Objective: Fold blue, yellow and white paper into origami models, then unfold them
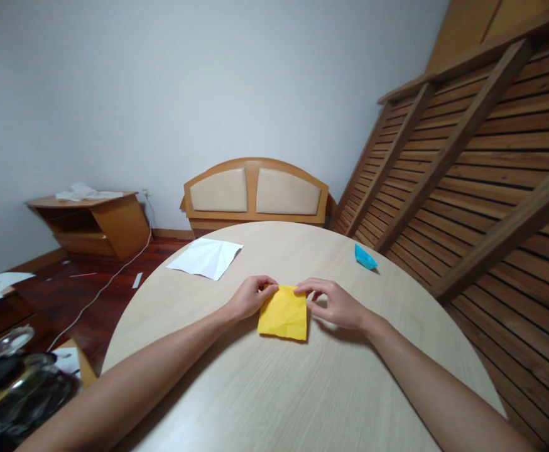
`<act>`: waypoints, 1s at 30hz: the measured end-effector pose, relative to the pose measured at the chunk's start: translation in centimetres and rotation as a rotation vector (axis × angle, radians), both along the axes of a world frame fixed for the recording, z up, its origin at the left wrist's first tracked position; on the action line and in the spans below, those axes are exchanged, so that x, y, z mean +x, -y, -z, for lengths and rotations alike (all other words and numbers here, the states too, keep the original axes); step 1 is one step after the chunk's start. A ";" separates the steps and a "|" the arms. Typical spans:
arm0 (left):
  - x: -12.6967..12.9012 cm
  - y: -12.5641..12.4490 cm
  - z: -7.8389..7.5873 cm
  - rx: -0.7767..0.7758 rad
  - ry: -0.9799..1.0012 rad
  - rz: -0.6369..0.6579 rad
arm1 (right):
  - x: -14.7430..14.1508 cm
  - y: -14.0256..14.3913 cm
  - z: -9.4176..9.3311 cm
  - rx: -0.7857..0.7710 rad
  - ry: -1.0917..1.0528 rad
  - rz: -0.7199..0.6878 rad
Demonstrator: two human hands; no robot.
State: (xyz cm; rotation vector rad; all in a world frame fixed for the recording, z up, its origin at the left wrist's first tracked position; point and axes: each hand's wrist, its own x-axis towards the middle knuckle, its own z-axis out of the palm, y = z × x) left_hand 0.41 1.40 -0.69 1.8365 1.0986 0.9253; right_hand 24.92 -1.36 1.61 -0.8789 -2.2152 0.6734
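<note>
A creased yellow sheet of paper (pixel 284 314), roughly square, is between my hands over the round table (pixel 274 389). My left hand (pixel 252 296) pinches its upper left corner between thumb and fingers. At the upper right corner, my right hand (pixel 333 303) has its index finger on the top edge and its thumb near the right side; the fingers are slightly apart. Whether the right hand grips the paper firmly is hard to see. The lower edge of the yellow paper looks a little uneven.
A creased white sheet (pixel 206 258) lies at the table's far left, and a folded blue paper piece (pixel 365 257) at the far right. Beyond stands a headboard (pixel 252 188). Wooden slats (pixel 482 169) lean along the right. A low cabinet (pixel 109 229) stands at left.
</note>
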 end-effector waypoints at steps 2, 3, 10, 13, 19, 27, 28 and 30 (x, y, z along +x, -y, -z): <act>0.0 0.0 0.0 0.005 0.001 -0.002 | 0.0 0.0 0.0 0.001 -0.001 -0.003; 0.0 0.1 0.0 0.008 0.000 -0.002 | 0.0 0.1 -0.1 -0.002 -0.002 -0.004; 0.0 0.1 -0.1 0.041 -0.027 0.010 | -0.1 0.1 -0.2 -0.004 0.001 -0.006; -0.1 0.0 0.0 0.049 -0.033 0.009 | -0.1 0.1 -0.2 0.000 0.001 -0.004; -0.2 -0.2 0.3 0.052 -0.019 0.022 | 0.0 0.1 -0.1 0.000 0.000 -0.016; -0.1 0.0 -0.1 0.061 -0.046 0.008 | 0.1 -0.1 0.1 -0.004 0.018 -0.021; -0.1 0.0 -0.1 0.062 -0.047 0.008 | 0.1 -0.1 0.1 -0.004 0.018 -0.024; -0.1 0.0 -0.1 0.063 -0.048 0.008 | 0.1 -0.1 0.1 -0.010 0.019 -0.025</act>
